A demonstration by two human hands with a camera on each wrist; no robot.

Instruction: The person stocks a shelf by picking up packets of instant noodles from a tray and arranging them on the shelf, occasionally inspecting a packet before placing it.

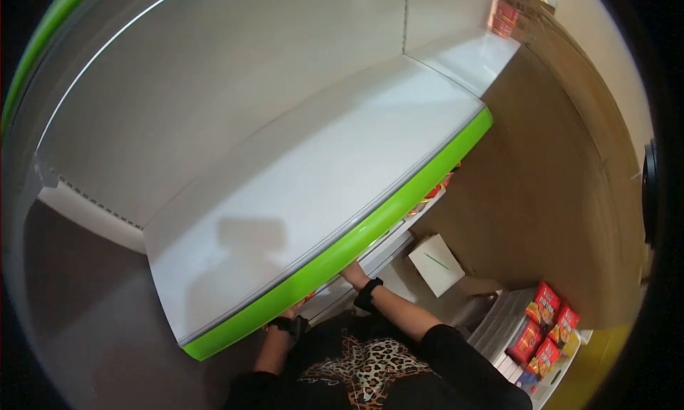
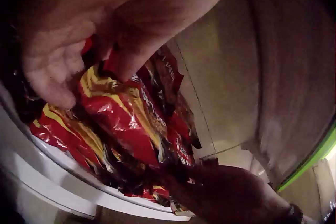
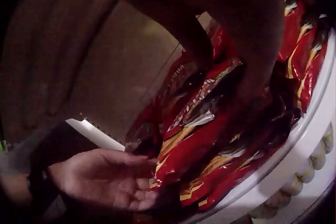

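As left hand (image 2: pixel 52 61) and right hand (image 3: pixel 247 45) hold packets (image 2: pixel 126 124), green-edged shelf (image 1: pixel 306 175) overhangs.

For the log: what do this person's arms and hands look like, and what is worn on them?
Both hands, left hand and right hand, are bare, no gloves showing. Each wrist carries a black strap: left wrist strap, right wrist strap. Forearms are bare; black sleeves end near the elbows, part of a black top with a leopard-print graphic.
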